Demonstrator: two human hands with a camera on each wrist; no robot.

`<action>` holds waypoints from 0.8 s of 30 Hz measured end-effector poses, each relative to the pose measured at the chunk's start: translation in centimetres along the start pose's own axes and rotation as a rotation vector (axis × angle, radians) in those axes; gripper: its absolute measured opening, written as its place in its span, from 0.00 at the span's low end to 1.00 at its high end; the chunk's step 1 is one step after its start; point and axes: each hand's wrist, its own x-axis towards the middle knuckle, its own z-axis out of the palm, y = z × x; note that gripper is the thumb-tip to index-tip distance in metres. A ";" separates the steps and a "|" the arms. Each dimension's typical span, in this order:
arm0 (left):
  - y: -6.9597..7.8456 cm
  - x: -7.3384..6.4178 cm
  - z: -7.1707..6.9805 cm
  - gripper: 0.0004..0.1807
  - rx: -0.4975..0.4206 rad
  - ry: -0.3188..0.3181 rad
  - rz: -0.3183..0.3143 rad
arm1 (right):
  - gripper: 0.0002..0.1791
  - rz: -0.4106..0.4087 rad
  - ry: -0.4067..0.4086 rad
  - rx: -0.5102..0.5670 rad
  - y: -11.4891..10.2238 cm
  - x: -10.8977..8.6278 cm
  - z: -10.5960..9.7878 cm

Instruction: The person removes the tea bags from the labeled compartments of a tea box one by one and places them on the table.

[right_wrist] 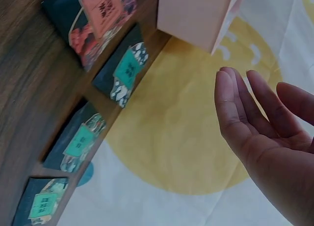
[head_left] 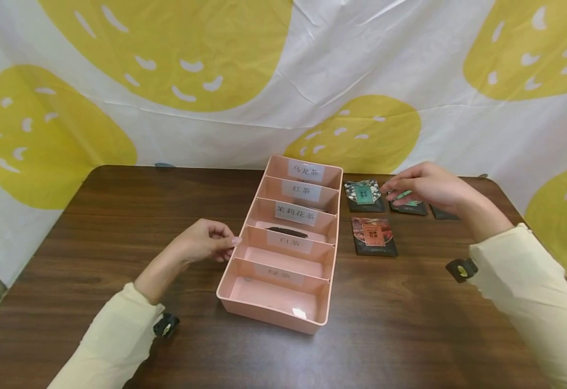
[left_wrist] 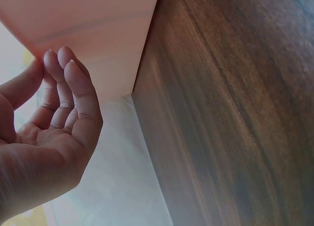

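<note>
A pink divided box (head_left: pixel 274 317) with handwritten labels stands mid-table. At its left rim my left hand (head_left: pixel 203 243) pinches the edge, thumb on top and fingertips against the outer wall (left_wrist: pixel 103 35). The thin edge of a dark packet (head_left: pixel 287 232) shows in the middle compartment. To the box's right, my right hand (head_left: pixel 431 186) hovers over the back row of tea sachets, fingers loosely bent and nothing held. That row has a green-labelled sachet (head_left: pixel 363 197), another (head_left: pixel 414 209) partly behind the fingers, and a third (right_wrist: pixel 43 204) partly under the hand in the head view.
A red-labelled tea sachet (head_left: pixel 374 237) lies in front of the row, close to the box's right wall. The brown wooden table (head_left: pixel 118 227) ends at a white cloth (head_left: pixel 206 129) with yellow shapes, which hangs along its back edge.
</note>
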 end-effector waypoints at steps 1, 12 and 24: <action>0.0 0.0 0.0 0.07 0.001 0.000 -0.001 | 0.18 -0.003 -0.004 -0.001 -0.1 0.0 0.1; 0.0 0.0 0.0 0.07 -0.005 -0.005 -0.004 | 0.17 -0.038 -0.027 0.001 -1.8 0.0 1.2; -0.2 0.1 -0.1 0.07 -0.011 -0.011 0.001 | 0.17 -0.064 -0.064 -0.051 -3.5 0.4 2.9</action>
